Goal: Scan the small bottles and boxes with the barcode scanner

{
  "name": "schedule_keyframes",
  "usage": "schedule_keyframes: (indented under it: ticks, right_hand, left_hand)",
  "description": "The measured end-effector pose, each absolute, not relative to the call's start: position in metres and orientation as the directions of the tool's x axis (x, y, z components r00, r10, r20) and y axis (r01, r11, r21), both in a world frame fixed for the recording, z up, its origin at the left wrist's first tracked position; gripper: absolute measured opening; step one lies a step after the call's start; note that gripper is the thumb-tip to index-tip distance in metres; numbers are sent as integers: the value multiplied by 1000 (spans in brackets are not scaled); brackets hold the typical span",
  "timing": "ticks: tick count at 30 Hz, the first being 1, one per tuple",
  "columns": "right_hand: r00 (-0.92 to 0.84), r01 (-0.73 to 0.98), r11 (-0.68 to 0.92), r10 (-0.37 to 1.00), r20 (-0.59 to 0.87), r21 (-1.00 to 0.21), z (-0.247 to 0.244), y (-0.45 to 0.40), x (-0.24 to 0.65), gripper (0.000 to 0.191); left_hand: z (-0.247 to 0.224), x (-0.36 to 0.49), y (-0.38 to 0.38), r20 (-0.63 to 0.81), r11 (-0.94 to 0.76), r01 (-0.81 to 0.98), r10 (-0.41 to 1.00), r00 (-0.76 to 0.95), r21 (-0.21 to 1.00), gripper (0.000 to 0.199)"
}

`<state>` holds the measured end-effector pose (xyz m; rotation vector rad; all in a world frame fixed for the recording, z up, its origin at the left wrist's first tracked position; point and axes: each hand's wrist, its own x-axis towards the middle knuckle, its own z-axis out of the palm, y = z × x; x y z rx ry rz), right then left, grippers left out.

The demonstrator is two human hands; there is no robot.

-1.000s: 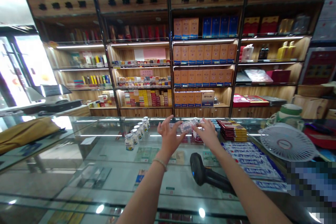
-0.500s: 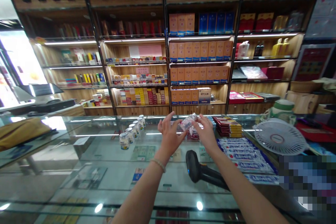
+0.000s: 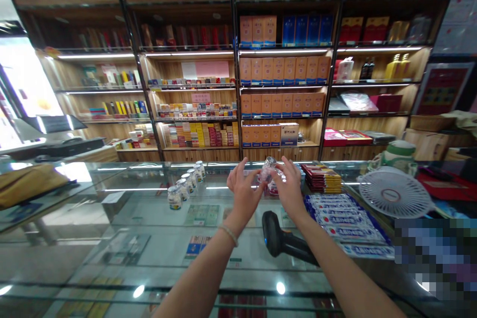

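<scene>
Both hands hold one small clear jar (image 3: 269,168) upright above the glass counter (image 3: 156,238). My left hand (image 3: 244,189) pinches its left side between thumb and fingertips, with other fingers raised. On the jar's right side, my right hand (image 3: 290,186) grips it with thumb and fingers. More jars with pinkish-red contents (image 3: 274,190) stand behind the hands, partly hidden. To the left a slanting row of several small white-labelled jars (image 3: 174,198) stands on the glass. A black handheld scanner (image 3: 274,236) lies below the hands, its handle partly behind my right forearm.
Right of my hands are stacked red and yellow packs (image 3: 322,179) and a tray of blue-white packets (image 3: 345,218). Beyond these stand a white fan (image 3: 395,193) and a green-white container (image 3: 399,154). A brown-yellow cloth item (image 3: 32,184) lies far left. Stocked shelves (image 3: 283,89) line the back.
The held jar has turned from tilted to upright, its lid now facing up. Both hands stay on it. The view has shifted slightly.
</scene>
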<state>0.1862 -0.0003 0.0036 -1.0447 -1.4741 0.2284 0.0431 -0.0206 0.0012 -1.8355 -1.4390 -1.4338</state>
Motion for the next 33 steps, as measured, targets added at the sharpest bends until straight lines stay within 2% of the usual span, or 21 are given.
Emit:
schedule_keyframes:
  ticks: [12, 17, 23, 26, 33]
  right_hand:
    - [145, 524, 544, 702, 698, -656, 5, -3, 189, 47]
    - [106, 493, 590, 689, 717, -639, 6, -3, 192, 49]
    - [28, 402, 643, 703, 711, -652, 9, -3, 197, 48]
    - [12, 361, 652, 712, 702, -667, 8, -1, 197, 50]
    - [137, 421, 594, 706, 695, -686, 3, -5, 189, 39]
  left_hand:
    - [1, 43, -20, 879, -413, 871, 475, -43, 265, 14]
    - [1, 41, -19, 858, -416, 861, 513, -43, 292, 14]
    - [-1, 36, -11, 822, -444, 842, 569, 2, 306, 36]
    - [-2, 34, -10, 814, -485, 827, 578, 58, 285, 38]
    - [8, 29, -14, 790, -464, 798, 612, -26, 386, 34]
